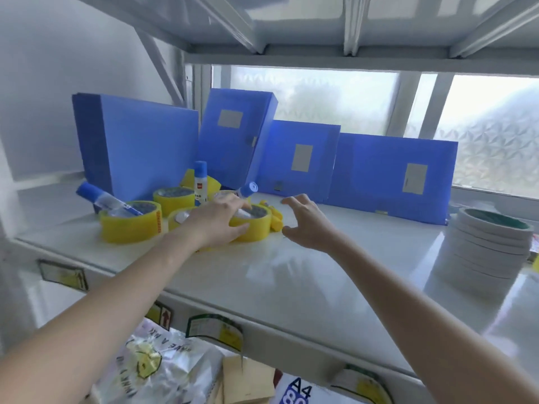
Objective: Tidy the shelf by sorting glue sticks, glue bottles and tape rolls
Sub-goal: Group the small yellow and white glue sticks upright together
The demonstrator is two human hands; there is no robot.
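- Blue plastic file boxes (137, 147) stand upright along the back of the white shelf (291, 272), leaning toward the window; they wall off the rear, so free room lies only forward and to the right.
- The stack of white tape rolls (490, 246) sits at the shelf's right end, well apart from the clutter, already looking like a sorted pile.
- Yellow tape rolls (131, 225) lie flat in a cluster at the left, with glue bottles (108, 201) resting in or across them, one standing upright.
- The left hand (215, 221) wraps its fingers round the nearest yellow roll, gripping it, probably to lift it out.
- The right hand (306, 223) hovers just beside it, grip open and empty, over the bare middle stretch near the front edge.
- Small yellow glue sticks (275, 220) lie between the hands.
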